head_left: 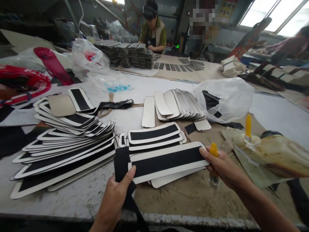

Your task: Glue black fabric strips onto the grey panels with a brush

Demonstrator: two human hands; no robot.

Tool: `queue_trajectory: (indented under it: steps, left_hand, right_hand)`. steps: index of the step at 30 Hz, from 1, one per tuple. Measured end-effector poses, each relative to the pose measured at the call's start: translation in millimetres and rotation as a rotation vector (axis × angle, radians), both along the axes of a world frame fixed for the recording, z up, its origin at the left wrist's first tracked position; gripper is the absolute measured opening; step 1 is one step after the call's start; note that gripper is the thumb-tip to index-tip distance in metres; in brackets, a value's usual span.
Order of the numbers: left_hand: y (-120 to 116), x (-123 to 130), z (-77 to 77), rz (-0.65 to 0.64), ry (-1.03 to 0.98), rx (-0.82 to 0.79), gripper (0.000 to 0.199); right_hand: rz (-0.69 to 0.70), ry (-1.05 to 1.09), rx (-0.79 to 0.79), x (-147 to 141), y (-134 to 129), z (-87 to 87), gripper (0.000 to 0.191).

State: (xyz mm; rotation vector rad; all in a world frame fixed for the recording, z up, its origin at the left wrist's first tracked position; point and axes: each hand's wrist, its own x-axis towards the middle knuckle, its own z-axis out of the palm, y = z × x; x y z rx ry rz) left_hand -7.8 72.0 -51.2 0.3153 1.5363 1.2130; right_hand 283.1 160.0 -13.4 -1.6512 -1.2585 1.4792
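A long white panel with a black strip is held by its two ends above the table. My left hand is closed on its left end, thumb on top. A black fabric band passes by that hand, hanging down toward the table edge. My right hand pinches the panel's right end and also holds a yellow-handled tool, its lower end partly hidden by the fingers. Just behind lie similar panels in a small pile. Another white piece shows underneath the held panel.
Large piles of strip-faced panels cover the left. Plain white pieces stand in a fanned row behind, beside a clear plastic bag. Another yellow handle sticks up at right. A co-worker sits across the table.
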Motion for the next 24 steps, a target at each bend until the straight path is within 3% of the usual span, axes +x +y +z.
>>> queue_trajectory:
  steps: [4, 11, 15, 19, 24]
  left_hand:
    - [0, -6, -5.4, -0.061, 0.179, 0.074, 0.046]
    - [2, -4, -6.6, -0.004, 0.141, 0.124, 0.047]
    - [-2, -6, -15.3, -0.012, 0.205, 0.132, 0.043]
    - [-5, -4, -14.4, -0.037, 0.265, 0.131, 0.046]
    - [-8, 1, -11.6, -0.065, 0.237, 0.135, 0.049]
  right_hand:
    - [0.033, -0.184, 0.079, -8, 8, -0.3, 0.046]
    - [0.135, -0.454, 0.291, -17, 3, 2.2, 0.046]
    - [0.192, -0.463, 0.247, -15, 2, 0.3, 0.046]
    - [0.157, -0.450, 0.195, -13, 3, -2.6, 0.044]
    - [0.175, -0.417, 0.281, -17, -2, 0.1, 0.041]
